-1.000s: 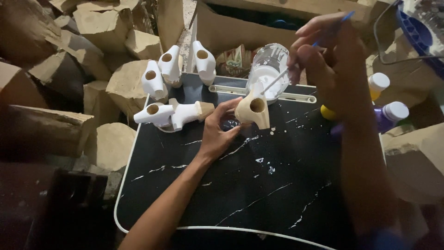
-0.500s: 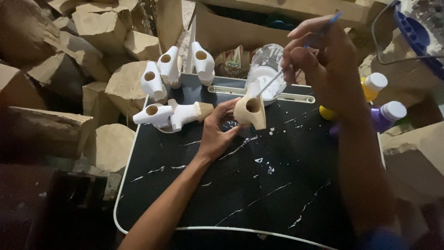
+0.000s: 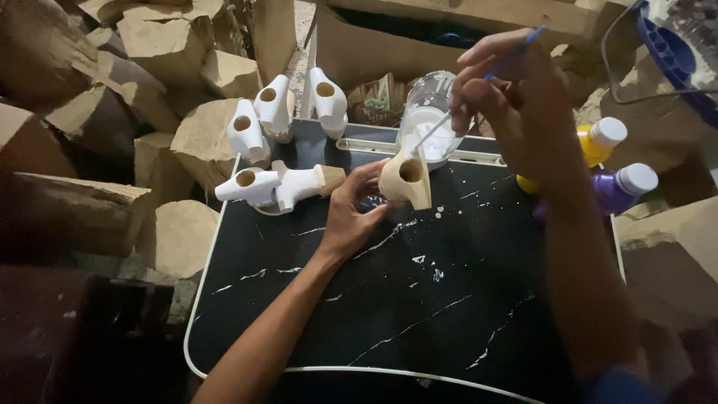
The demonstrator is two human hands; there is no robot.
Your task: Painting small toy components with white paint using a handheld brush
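Unpainted clay piece point(image 3: 406, 176) gripped by left hand point(image 3: 351, 213), right hand point(image 3: 516, 97) above pinching paintbrush point(image 3: 479, 86), black tray point(image 3: 419, 299) beneath

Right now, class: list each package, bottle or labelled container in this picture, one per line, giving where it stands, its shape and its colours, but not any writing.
Clear jar: behind the tray's far edge, round, holding white paint.
Yellow bottle: right of the tray, white cap.
Purple bottle: just in front of the yellow one, white cap.
Printed packet: left of the jar, patterned, brown and green.
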